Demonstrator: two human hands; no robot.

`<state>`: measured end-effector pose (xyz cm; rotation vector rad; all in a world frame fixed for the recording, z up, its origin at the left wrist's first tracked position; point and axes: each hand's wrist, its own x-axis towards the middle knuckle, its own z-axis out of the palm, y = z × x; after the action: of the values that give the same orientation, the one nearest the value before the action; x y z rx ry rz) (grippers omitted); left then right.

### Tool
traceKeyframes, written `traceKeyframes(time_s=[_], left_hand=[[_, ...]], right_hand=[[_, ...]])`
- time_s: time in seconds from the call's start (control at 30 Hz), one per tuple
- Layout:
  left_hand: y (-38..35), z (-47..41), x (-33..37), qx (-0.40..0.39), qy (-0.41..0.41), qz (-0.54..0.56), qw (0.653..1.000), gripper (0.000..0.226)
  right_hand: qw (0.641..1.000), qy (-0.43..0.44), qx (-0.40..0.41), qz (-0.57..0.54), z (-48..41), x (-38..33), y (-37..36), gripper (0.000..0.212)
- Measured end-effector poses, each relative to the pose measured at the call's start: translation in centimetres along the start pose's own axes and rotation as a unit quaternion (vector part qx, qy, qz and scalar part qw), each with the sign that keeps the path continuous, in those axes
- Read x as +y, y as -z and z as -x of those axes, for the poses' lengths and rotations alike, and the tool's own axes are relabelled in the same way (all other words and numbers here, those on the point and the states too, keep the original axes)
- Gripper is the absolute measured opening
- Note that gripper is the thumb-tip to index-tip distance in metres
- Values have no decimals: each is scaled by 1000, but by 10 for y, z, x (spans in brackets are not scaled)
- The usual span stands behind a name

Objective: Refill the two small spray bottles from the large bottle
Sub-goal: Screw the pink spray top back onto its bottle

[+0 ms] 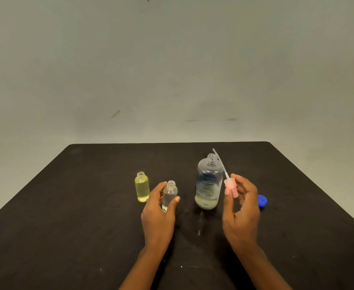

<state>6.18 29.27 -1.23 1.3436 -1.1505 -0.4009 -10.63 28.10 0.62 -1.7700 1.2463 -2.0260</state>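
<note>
Left hand (158, 216) is on the clear small bottle (169, 194), just left of centre on the black desk (67, 206). The fingers (159, 188) curl round its left side and the thumb (175, 200) closes on its right, so it's a firm wrap round the body. The neck is open and sticks up above the grip. The palm hides the base, so I can't tell whether it sits on the desk or is raised.

Over to the right hand (243, 208), which is up off the desk. It pinches the pink spray head (231, 188) between thumb and fingertips, the other fingers loosely bent behind it. The head's thin dip tube (220, 162) slants up and away, crossing in front of the large bottle's shoulder.

The large bottle (208, 185) stands upright between the two hands, just beside the right one. It's uncapped and printed with a label, with a shallow pale yellowish layer at the bottom.

The yellow small bottle (142, 187) stands upright left of the left hand, close to the fingers. Its neck is open and it's filled nearly to the shoulder with yellow liquid.

A blue cap (262, 200) lies on the desk, peeking out past the right hand. Behind it all is a plain pale wall (171, 70).
</note>
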Motion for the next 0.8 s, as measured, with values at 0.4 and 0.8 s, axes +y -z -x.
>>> traceKeyframes(time_s=[0.4,0.8], left_hand=[[-2,2,-3,-24,-21,-23,999,47],[0,3,-2,-31,-51,-39,997,45]], right_hand=[[994,99,-50,-12,7,-12,-5,28],[991,102,-78,-23,11,-15,-8,19]])
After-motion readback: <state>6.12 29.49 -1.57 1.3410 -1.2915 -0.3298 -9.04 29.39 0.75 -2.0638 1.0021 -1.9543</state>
